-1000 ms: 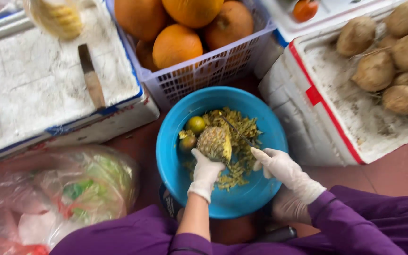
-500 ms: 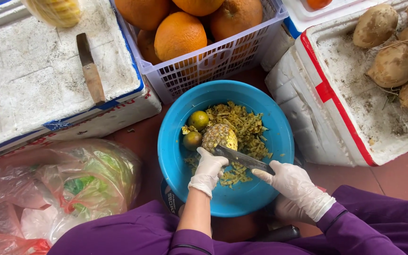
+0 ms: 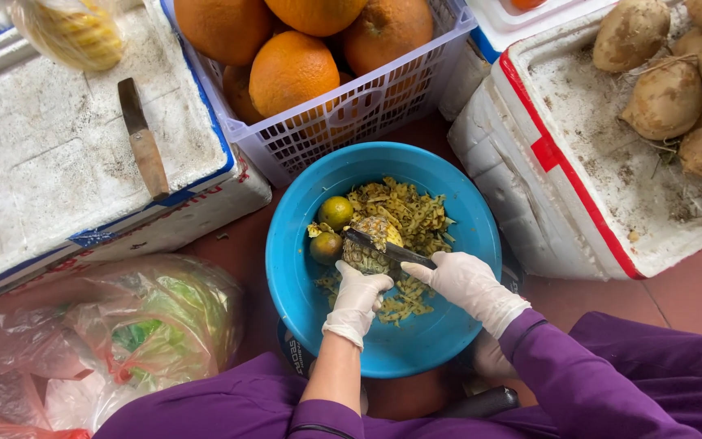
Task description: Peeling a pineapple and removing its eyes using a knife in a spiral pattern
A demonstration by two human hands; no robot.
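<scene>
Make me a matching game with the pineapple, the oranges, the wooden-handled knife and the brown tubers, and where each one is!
Things:
1. pineapple
2. oranges
3. wooden-handled knife
4. brown tubers

Places:
A. on the white foam box lid at the left
B. in the white plastic basket
C. on the red-taped foam box at the right
D. over the blue bowl, held by the left hand

Pairs: 1-D, 2-B, 3-A, 4-C

Basin [image 3: 302, 325]: smooth glossy blue plastic. Basket [image 3: 351, 114]: white plastic lattice. Cooler boxes [image 3: 42, 179]: rough matt foam. Knife blade [image 3: 383, 248]: dark metal.
</scene>
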